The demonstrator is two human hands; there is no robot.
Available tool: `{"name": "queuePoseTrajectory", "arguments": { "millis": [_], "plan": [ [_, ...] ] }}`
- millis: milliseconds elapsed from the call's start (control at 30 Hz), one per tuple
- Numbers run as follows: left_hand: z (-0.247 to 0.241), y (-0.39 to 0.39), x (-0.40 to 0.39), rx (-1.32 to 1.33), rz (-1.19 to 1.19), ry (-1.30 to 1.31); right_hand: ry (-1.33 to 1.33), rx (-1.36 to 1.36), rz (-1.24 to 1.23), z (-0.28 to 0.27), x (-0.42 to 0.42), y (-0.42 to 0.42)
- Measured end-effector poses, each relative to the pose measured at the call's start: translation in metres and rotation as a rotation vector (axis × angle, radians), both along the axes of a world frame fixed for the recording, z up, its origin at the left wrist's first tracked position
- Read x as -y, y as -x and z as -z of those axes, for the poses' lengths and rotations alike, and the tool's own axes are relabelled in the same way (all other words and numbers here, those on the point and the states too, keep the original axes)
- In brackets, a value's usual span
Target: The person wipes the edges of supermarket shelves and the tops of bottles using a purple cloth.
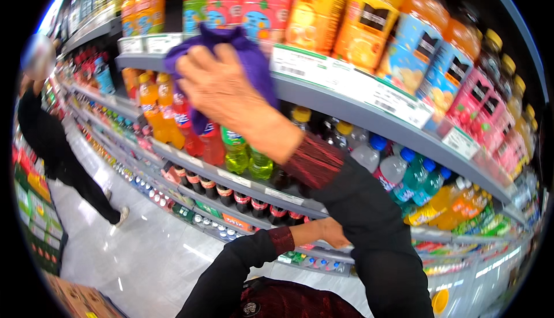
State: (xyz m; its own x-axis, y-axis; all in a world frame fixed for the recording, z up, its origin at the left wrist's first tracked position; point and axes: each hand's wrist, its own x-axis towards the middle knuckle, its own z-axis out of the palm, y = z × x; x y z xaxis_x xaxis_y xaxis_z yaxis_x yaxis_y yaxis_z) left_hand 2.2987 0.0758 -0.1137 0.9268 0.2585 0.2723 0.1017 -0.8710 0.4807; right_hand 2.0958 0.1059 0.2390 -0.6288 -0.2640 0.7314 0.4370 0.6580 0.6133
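Note:
My right hand (216, 78) grips a purple cloth (259, 69), which lies bunched against the front edge of an upper shelf (311, 91). Part of that edge and its price labels is hidden behind the cloth. Just above it stand pink-labelled drink bottles (266, 4); below are bottles of red drink (212, 145) and green drink (236, 156). Lower down, my left hand (332, 233) is near the lower shelves, partly covered by my right forearm. Its fingers are hidden, so whether it holds anything does not show.
Large orange-juice bottles (365, 19) line the upper shelf on the right. Dark cola bottles (225, 194) fill a lower shelf. At left a person in black (52, 132) stands in the aisle (130, 253). Stacked cartons (41, 214) border the aisle, with a cardboard box (78, 298) below.

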Motion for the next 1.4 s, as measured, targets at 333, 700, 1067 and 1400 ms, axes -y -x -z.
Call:
{"name": "queuePoseTrajectory", "arguments": {
  "millis": [333,700,1067,1400],
  "plan": [
    [-0.091,0.025,0.015,-0.143,0.041,-0.411,-0.107,0.03,0.087,-0.001,0.012,-0.116],
    [-0.102,0.007,0.015,0.147,0.234,-0.495,-0.152,0.023,0.886,0.027,0.087,-0.451],
    [-0.247,-0.022,0.072,0.324,-0.025,-0.577,0.044,-0.107,1.166,0.022,0.158,-0.669],
    [-0.36,-0.021,0.062,0.67,-0.663,-1.233,0.829,-1.372,-0.652,-0.003,0.179,-0.794]
  ]
}}
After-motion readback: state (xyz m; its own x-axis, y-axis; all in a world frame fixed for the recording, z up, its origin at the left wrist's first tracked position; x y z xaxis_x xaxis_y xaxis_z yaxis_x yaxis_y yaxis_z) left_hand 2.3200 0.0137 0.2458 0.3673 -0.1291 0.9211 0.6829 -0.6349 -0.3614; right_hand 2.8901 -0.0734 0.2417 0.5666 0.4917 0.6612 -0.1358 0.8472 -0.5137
